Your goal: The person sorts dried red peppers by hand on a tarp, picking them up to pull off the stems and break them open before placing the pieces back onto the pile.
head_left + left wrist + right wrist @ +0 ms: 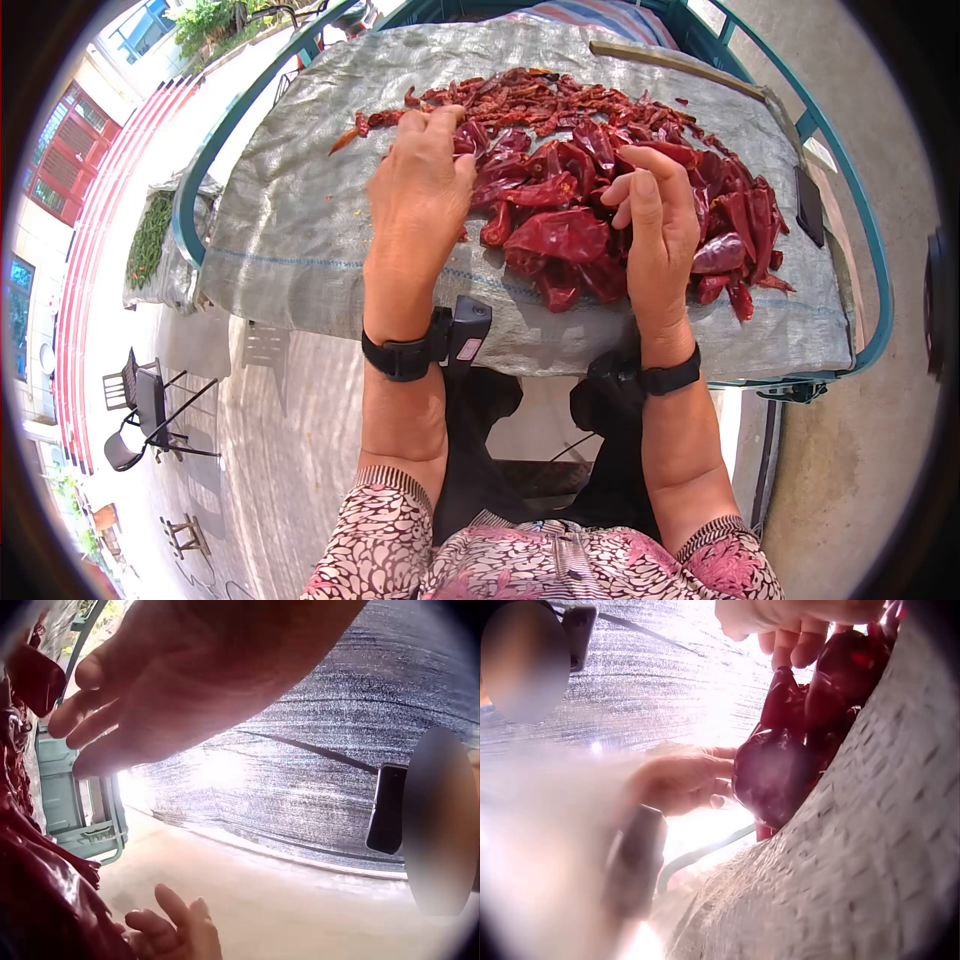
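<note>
A heap of dried red chili peppers (560, 235) lies on a grey woven sheet, the larger, glossy ones toward the person. At its left edge is the left hand (420, 185), back up, with its fingers reaching over the nearest peppers. The left wrist view shows these fingers extended beside a dark red pepper (36, 679). Over the right part of the heap is the right hand (660, 215), its fingers loosely bent and the thumb apart from them. Peppers (780, 765) sit right below its fingertips in the right wrist view. Neither hand holds a pepper.
Small, shrivelled peppers (560, 100) spread across the back of the woven sheet (300, 200). Teal cart rails (860, 190) curve around it. A wooden strip (680, 68) lies at the back, a dark phone-like slab (808, 205) at the right. A black chair (150, 410) stands left.
</note>
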Motion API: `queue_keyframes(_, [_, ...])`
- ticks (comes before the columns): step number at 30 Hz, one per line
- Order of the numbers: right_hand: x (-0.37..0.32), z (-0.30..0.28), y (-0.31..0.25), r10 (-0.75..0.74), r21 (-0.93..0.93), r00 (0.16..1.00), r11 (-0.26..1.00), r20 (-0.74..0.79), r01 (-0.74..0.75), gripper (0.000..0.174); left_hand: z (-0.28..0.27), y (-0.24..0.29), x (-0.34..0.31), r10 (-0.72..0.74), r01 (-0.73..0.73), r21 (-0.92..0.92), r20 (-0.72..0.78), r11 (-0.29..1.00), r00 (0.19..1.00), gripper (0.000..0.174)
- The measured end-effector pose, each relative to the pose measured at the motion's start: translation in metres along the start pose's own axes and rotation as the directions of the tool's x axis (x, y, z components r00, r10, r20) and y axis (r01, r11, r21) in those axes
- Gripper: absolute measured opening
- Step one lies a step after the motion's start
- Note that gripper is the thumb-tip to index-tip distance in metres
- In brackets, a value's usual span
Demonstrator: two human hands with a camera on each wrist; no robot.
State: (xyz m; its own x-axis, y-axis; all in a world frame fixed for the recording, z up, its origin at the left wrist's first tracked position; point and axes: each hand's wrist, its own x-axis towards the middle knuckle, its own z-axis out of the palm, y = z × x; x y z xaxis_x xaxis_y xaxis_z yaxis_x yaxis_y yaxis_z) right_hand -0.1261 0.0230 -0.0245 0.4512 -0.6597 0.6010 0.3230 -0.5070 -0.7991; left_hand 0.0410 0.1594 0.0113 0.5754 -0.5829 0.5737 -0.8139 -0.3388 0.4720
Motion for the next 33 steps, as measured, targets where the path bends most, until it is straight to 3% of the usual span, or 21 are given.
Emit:
queue_keyframes(1, [0.0,0.001,0.0,0.005,0.002,1.0,1.0,0.008,-0.005,0.027,0.0,0.002,0.0,0.012,-0.01,-0.057,0.028,0.998,1.0,0.038])
queue_keyframes(4, [0.001,0.002,0.005,-0.04,-0.097,0.999,0.995,-0.008,0.039,0.025,0.006,0.004,-0.002,0.146,-0.028,-0.345,0.321,0.938,0.936,0.039])
queue_keyframes(7, [0.001,0.003,0.006,-0.03,-0.091,0.999,0.996,-0.033,0.027,0.023,0.015,0.009,0.0,0.247,-0.116,-0.337,0.378,0.934,0.892,0.039])
queue_keyframes(10, [0.002,0.002,0.01,-0.081,-0.167,0.996,0.983,-0.026,0.075,0.022,0.026,0.005,-0.001,0.274,-0.144,-0.37,0.328,0.918,0.904,0.034])
queue_keyframes(13, [0.006,-0.001,0.002,-0.285,-0.445,0.957,0.851,0.057,0.28,0.022,0.024,0.006,0.004,0.222,-0.109,-0.323,0.339,0.94,0.914,0.025])
queue_keyframes(16, [0.008,0.0,-0.001,-0.317,-0.563,0.941,0.76,0.115,0.325,0.023,0.014,0.018,0.005,0.222,-0.153,-0.317,0.196,0.936,0.955,0.016])
queue_keyframes(19, [0.008,0.0,-0.001,-0.265,-0.564,0.959,0.779,0.103,0.276,0.022,0.001,0.03,0.008,0.386,-0.314,-0.359,0.15,0.879,0.91,0.012])
queue_keyframes(22, [0.007,0.001,-0.005,-0.21,-0.346,0.972,0.909,0.106,0.234,0.02,0.008,0.029,0.008,0.351,-0.232,-0.529,0.137,0.817,0.926,0.01])
queue_keyframes(25, [0.006,0.001,-0.004,-0.232,-0.359,0.95,0.885,0.209,0.295,0.016,0.006,0.028,0.008,0.339,-0.21,-0.503,0.18,0.838,0.923,0.01])
queue_keyframes(28, [0.007,0.004,-0.002,-0.316,-0.355,0.924,0.856,0.214,0.375,0.012,-0.005,0.031,0.007,0.35,-0.252,-0.426,0.17,0.869,0.921,0.011])
queue_keyframes(30, [0.007,0.005,-0.001,-0.316,-0.343,0.933,0.869,0.175,0.358,0.012,-0.008,0.027,0.005,0.168,-0.097,-0.423,0.135,0.901,0.976,0.012])
queue_keyframes(33, [0.003,0.004,0.005,-0.223,-0.283,0.974,0.932,0.041,0.225,0.014,-0.012,0.007,0.007,-0.009,0.008,-0.215,-0.004,0.977,1.0,0.016])
